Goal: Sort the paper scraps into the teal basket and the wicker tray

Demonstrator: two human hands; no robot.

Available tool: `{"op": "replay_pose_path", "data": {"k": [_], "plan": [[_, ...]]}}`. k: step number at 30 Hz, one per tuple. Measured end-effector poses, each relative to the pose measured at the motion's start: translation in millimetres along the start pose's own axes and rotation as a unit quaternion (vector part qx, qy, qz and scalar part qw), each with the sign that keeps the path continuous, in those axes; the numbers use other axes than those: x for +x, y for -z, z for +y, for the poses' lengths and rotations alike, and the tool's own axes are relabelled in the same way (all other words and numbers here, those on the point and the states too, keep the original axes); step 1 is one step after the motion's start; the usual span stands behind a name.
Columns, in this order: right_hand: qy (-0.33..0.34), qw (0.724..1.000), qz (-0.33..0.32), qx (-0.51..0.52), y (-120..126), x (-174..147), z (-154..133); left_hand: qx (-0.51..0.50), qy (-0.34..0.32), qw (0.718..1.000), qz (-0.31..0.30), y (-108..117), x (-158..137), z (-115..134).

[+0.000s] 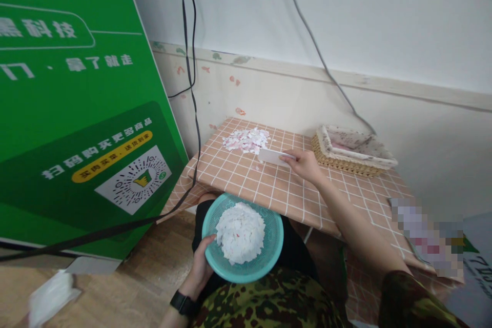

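Note:
My left hand is closed on the left rim of a teal plastic basket, which rests over my lap below the table edge. Heaped inside it are white paper scraps. Above the table, my right hand pinches a flat white card by its right end. The card's far end is beside a loose pile of white and pinkish paper scraps on the checked tablecloth. A few small bits lie close to the card.
A brown checked cloth covers the table. A lined wicker basket stands at the back right, against the wall. A green printed panel rises on the left, with a black strap hanging before it. A white bag lies lower left.

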State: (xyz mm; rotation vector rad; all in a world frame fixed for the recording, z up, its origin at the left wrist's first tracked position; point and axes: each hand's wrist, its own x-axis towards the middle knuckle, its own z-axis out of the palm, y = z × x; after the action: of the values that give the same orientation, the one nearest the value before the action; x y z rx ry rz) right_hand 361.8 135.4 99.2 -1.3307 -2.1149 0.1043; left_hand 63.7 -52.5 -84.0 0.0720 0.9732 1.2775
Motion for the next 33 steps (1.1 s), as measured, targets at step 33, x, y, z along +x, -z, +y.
{"op": "replay_pose_path", "data": {"k": [33], "plan": [[0.125,0.990,0.038,0.048,-21.7,-41.7,-49.7,-0.002,-0.009,1.000,-0.003,0.8,2.5,-0.1]]}}
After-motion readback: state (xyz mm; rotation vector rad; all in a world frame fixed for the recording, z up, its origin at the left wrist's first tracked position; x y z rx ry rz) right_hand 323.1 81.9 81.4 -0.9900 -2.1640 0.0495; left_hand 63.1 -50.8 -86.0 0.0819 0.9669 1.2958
